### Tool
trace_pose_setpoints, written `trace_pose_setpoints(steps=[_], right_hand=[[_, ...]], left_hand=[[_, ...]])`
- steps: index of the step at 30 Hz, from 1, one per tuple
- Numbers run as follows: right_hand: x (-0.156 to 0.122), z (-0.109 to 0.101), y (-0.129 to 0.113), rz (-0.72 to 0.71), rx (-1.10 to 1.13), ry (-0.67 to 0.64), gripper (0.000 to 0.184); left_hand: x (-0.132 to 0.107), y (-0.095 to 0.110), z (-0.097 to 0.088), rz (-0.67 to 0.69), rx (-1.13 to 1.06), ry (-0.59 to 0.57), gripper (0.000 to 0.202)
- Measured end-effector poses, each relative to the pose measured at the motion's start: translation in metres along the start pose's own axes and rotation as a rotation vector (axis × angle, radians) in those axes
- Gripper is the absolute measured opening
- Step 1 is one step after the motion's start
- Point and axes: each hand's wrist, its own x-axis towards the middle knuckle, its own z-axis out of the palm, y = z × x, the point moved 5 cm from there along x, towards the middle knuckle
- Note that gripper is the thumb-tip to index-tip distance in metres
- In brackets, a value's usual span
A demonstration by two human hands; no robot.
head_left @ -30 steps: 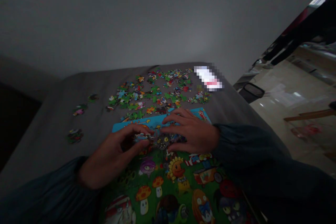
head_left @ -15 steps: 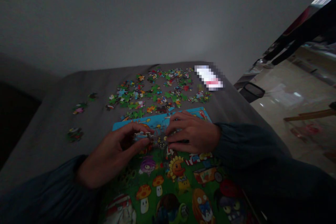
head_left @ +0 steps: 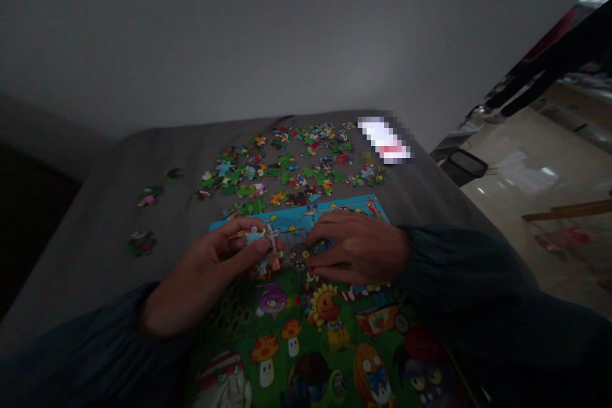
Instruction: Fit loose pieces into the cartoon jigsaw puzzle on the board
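Jigsaw piece [head_left: 253,236], seemingly thin, light card (best taken by its edges), is pinched by the left hand [head_left: 205,274] over the printed puzzle [head_left: 306,344] near the edge of the grey surface [head_left: 115,172]; the right hand [head_left: 356,248] lies curled alongside, its grip unclear in the dimness.

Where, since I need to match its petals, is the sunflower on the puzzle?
In the head view, the cartoon sunflower lies on the green puzzle picture just below the right hand, between a purple character and a cartoon cart.
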Motion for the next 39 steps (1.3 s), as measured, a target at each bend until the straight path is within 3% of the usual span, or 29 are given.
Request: trace_pose_setpoints(steps=[9, 17, 23, 27, 30, 32, 35, 39], right_hand=[[0.001, 0.0, -0.002, 0.006, 0.017, -0.035, 0.026], [0.001, 0.001, -0.002, 0.016, 0.014, -0.005, 0.026], [0.001, 0.002, -0.001, 0.009, 0.025, 0.0, 0.024], [0.002, -0.003, -0.003, -0.01, 0.051, 0.091, 0.024], [0.002, -0.011, -0.001, 0.092, 0.153, 0.223, 0.026], [0.002, -0.011, 0.002, 0.216, 0.291, 0.284, 0.037], [0.004, -0.003, 0.004, 0.339, 0.524, 0.295, 0.048], [0.006, 0.007, 0.006, 0.4, 0.67, 0.278, 0.041]], left_hand=[[-0.001, -0.003, 0.004, -0.035, -0.214, 0.015, 0.048], [-0.002, -0.005, 0.007, -0.066, -0.152, -0.054, 0.056], [-0.002, -0.007, 0.005, -0.059, -0.075, -0.025, 0.061], [-0.002, -0.009, 0.004, -0.092, -0.059, -0.037, 0.064], [-0.003, -0.006, 0.005, -0.078, -0.048, -0.041, 0.064], [-0.004, -0.005, 0.008, -0.066, -0.047, -0.047, 0.062], [-0.005, -0.003, 0.013, -0.044, -0.043, -0.066, 0.058], [-0.007, -0.003, 0.017, -0.01, -0.044, -0.099, 0.052]])
